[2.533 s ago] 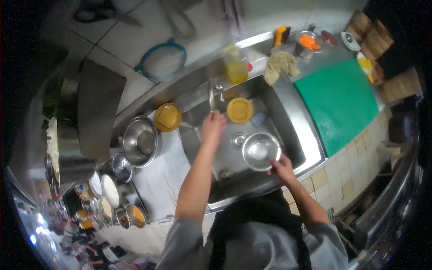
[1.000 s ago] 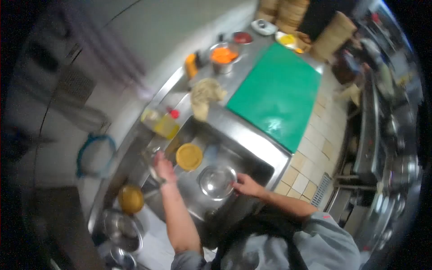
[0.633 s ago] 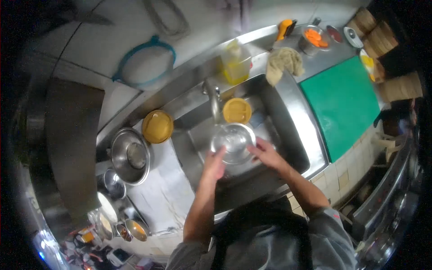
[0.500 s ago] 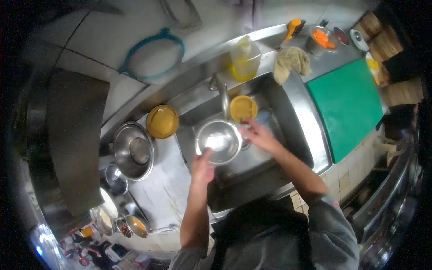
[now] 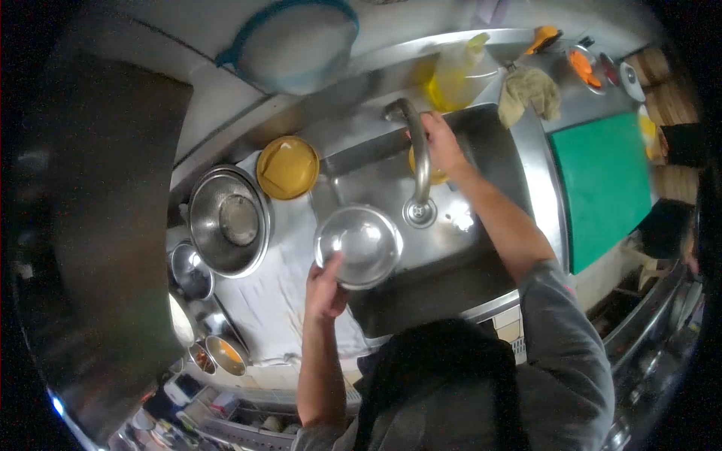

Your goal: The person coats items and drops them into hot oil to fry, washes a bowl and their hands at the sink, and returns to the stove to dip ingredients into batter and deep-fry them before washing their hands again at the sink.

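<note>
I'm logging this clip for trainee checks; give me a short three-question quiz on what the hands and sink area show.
1. True or false: the left hand holds the round stainless-steel bowl at its rim.
2. What is the right hand nearest to?
A. curved metal tap
B. green cutting board
C. beige crumpled cloth
3. Which way up does the round yellow plastic lid left of the steel sink lie?

Key:
1. True.
2. A.
3. Flat on the counter.
</note>
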A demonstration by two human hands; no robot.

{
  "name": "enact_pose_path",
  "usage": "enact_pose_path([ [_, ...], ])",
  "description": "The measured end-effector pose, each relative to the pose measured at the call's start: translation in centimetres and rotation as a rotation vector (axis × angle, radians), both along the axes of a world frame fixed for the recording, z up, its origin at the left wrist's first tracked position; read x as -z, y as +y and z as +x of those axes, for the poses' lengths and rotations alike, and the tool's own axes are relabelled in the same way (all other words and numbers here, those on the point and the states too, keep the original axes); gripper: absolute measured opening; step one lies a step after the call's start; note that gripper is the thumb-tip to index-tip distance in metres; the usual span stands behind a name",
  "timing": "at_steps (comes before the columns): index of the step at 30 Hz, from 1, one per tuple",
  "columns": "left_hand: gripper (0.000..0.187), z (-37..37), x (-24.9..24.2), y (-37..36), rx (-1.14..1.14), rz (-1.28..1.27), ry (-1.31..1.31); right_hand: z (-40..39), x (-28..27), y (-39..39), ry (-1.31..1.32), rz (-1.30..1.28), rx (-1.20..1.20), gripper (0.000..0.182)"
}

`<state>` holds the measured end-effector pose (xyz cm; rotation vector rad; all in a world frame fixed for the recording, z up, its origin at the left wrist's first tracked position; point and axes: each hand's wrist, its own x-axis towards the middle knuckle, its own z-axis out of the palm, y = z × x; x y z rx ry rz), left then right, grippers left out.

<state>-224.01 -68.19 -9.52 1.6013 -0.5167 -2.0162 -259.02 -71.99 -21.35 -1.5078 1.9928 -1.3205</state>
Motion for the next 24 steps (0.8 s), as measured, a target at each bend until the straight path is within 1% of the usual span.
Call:
enact_pose_path([
  [1,0.039,-0.7,0.5,0.0,-0.01,0.005,-0.005,-0.1,-0.1,0.2,-0.005,0.005,-0.01,0.019],
  [3,0.044,-1.2,1.2,-0.2,-0.035,0.012,0.08,-0.1,-0.3,0.1,-0.025,0.013,-0.032,0.015],
  [4,0.052,-1.2,0.9,-0.5,0.078,0.035,-0.039,-0.3,-0.2,-0.1,0.057,-0.005,-0.022,0.013],
  [8,0.055,-3.3,1.7,-0.3,0.138,0.044,0.066,-0.8,-0.1,-0.7,0.165,0.012,0.006,0.012],
  [9,0.061,-4.8,0.9,-0.1,0.086,0.046,0.02,-0.8,0.0,-0.8,0.171,0.023,0.018,0.013],
  [11,0.067,-5.3,1.3,-0.1,0.028,0.045,-0.029,-0.6,0.3,-0.8,0.175,0.032,0.025,0.015],
  [13,0.078,-5.3,2.3,-0.6,0.193,0.007,-0.171,0.3,0.1,-0.4,0.167,-0.009,0.023,0.023],
  [14,0.083,-5.4,2.6,-0.8,0.264,-0.001,-0.263,1.0,0.0,0.1,0.164,-0.013,0.011,0.023],
  [15,0.088,-5.6,2.5,-1.0,0.334,-0.006,-0.353,2.2,-1.2,0.9,0.172,-0.107,0.112,0.026],
  [16,0.086,-5.9,5.5,-0.4,0.261,-0.033,-0.29,3.4,-2.1,1.6,0.178,-0.205,0.212,0.03],
  [17,0.084,-6.4,4.8,-0.8,0.272,-0.018,-0.279,4.7,-2.1,2.4,0.172,-0.215,0.195,0.03],
  [18,0.081,-6.9,4.1,-1.1,0.283,-0.004,-0.269,6.1,-1.7,3.4,-0.235,-0.158,0.223,0.031],
  [19,0.078,-7.2,6.8,-1.0,0.235,0.012,-0.246,7.6,-1.6,4.2,-0.452,-0.12,0.197,0.032],
  [20,0.069,-7.5,8.8,-0.8,0.191,0.0,-0.216,9.1,-1.6,5.0,-0.668,-0.084,0.194,0.032],
  [22,0.054,-8.6,12.6,-0.3,0.1,-0.084,-0.103,11.2,-2.0,6.2,-0.125,-0.1,-0.021,0.034],
  [23,0.049,-9.2,13.3,-0.2,0.077,-0.119,-0.064,11.3,-1.9,6.3,-0.142,-0.11,-0.049,0.034],
  [24,0.052,-10.0,11.2,-0.2,0.068,-0.132,-0.059,11.1,-1.8,6.5,-0.215,-0.029,-0.133,0.032],
])
